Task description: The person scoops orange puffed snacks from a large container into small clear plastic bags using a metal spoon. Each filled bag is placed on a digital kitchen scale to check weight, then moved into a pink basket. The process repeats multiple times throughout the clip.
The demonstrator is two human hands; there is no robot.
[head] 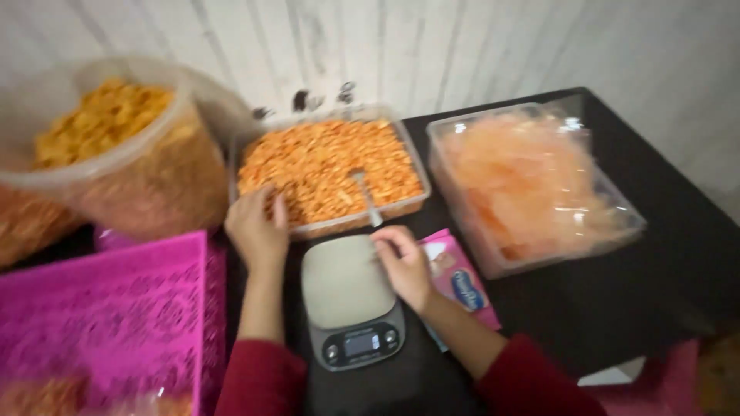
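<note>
- The left hand (257, 229) is resting on the near edge of the clear tray of orange snack mix (327, 166), its fingers curling over the rim into the snacks; blur is hiding whether the grip is pinching anything.
- The right hand (403, 266) is lying on the far right corner of the grey kitchen scale (348, 296), its grip loosely curled with nothing visible in it.
- A metal spoon (365, 196) is sticking out of the snack mix just beyond the right hand's grip, not touching it.
- A pink packet (461, 286) is lying on the black surface (617, 293) just right of that grip.
- Farther right, a clear tub of pale orange bags (532, 185) is sitting.
- Left of the left grip, a magenta perforated basket (108, 308) and a large round tub of yellow snacks (108, 146) are standing.
</note>
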